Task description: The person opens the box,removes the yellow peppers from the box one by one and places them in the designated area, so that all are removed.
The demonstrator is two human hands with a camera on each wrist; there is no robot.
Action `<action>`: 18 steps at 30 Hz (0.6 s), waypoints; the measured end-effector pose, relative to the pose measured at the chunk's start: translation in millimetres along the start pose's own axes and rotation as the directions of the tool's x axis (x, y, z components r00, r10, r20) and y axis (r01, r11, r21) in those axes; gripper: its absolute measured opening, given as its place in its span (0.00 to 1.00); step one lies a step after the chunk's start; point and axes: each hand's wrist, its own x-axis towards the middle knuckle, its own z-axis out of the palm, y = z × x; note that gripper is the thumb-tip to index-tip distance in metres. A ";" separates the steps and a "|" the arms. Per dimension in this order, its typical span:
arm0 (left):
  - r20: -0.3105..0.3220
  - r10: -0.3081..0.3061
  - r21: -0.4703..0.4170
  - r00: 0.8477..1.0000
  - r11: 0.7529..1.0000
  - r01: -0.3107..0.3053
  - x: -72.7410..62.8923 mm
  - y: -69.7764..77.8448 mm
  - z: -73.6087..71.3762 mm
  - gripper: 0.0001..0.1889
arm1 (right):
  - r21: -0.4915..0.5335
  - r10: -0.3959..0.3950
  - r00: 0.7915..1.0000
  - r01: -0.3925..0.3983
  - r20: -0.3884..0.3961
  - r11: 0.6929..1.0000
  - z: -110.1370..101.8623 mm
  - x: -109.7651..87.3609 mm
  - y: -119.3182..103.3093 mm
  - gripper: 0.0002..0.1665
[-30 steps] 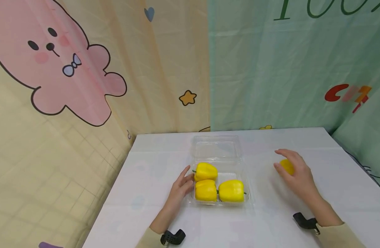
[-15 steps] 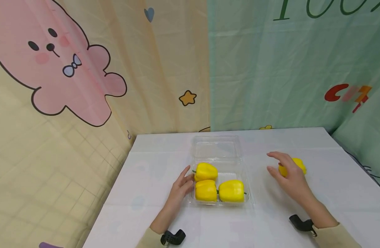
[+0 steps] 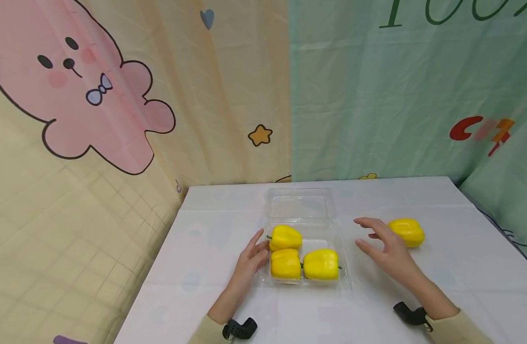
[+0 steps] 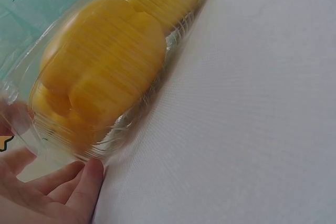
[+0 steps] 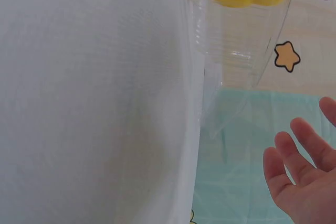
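Big cloths are hung at the back: a yellow cloth (image 3: pixel 229 86) on the left and a green cloth (image 3: pixel 354 100) on the right. In front of them a white bench (image 3: pixel 306 313) is seen. A pink bear (image 3: pixel 106 119) with a bow tie is printed on the left side. On the bench a clear box (image 3: pixel 343 251) is set, and its lid (image 3: pixel 300 205) is folded back, away from the person. The left hand (image 3: pixel 247 263) is placed by the left side of the box, and its fingers (image 4: pixel 90 179) are rested on that side, loose and a little bent. The right hand (image 3: pixel 390 253) is held over the bench, to the right of the box; its fingers (image 5: pixel 286 148) are spread apart, with nothing held. Just behind that hand, on the bench, a lone yellow pepper (image 3: pixel 410 232) is seen, well apart from the box; whether it is touched cannot be told. Three more yellow peppers are held by the box: a back pepper (image 3: pixel 285 238) and a front pepper (image 3: pixel 285 264) are lined up on the left, and a third pepper (image 3: pixel 321 264) is laid at the front right. Black gadgets (image 3: pixel 240 328) are worn at both wrists. An orange star (image 3: pixel 260 135) is printed on the yellow cloth. Last, a tiny green stem (image 3: pixel 269 237) is seen on the back pepper's left end.
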 end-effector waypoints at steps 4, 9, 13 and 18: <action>-0.003 0.002 0.000 1.000 1.000 -0.002 0.3 0.3 0.3 0.31 | 0.031 -0.004 0.999 0.003 0.035 1.000 3.2 1.0 -2.3 0.34; -0.002 0.004 0.000 1.000 1.000 -0.004 0.3 -0.9 0.0 0.31 | 0.038 -0.013 0.997 0.010 0.081 0.999 5.2 3.3 -4.5 0.34; 0.002 0.004 0.003 1.000 1.000 -0.004 0.3 -1.3 0.2 0.31 | 0.024 -0.037 0.993 0.035 0.111 0.999 6.5 6.4 -5.1 0.34; 0.012 0.018 0.003 1.000 1.000 -0.018 0.7 -2.3 -0.9 0.31 | 0.020 -0.067 0.986 0.065 0.150 0.998 10.3 11.6 -9.1 0.34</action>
